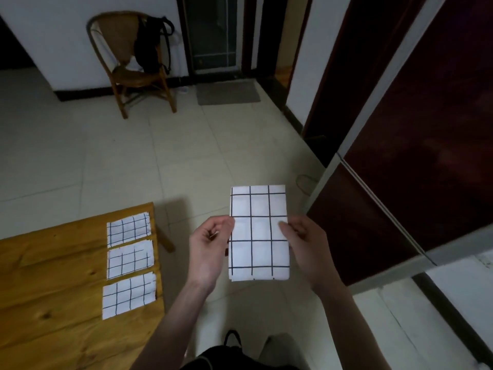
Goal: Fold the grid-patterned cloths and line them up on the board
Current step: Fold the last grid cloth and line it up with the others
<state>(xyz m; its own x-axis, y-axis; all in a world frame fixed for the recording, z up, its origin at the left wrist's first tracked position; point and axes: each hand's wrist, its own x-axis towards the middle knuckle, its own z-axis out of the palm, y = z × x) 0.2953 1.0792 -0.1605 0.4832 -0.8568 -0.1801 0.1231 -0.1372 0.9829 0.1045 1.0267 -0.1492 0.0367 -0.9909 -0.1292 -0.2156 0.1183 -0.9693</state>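
Observation:
A white cloth with a black grid [258,247] hangs upright in the air over the tiled floor, folded into a tall rectangle. My left hand [210,249] pinches its left edge at mid-height and my right hand [304,244] pinches its right edge. To the left, three folded grid cloths lie in a column near the right edge of the wooden board [53,284]: a far one [128,229], a middle one [130,259] and a near one [128,295].
A wicker chair [133,62] with a black bag on it stands by the far wall. A grey doormat [228,92] lies before a door. A dark red cabinet [413,156] rises at the right. Pale floor tiles lie between.

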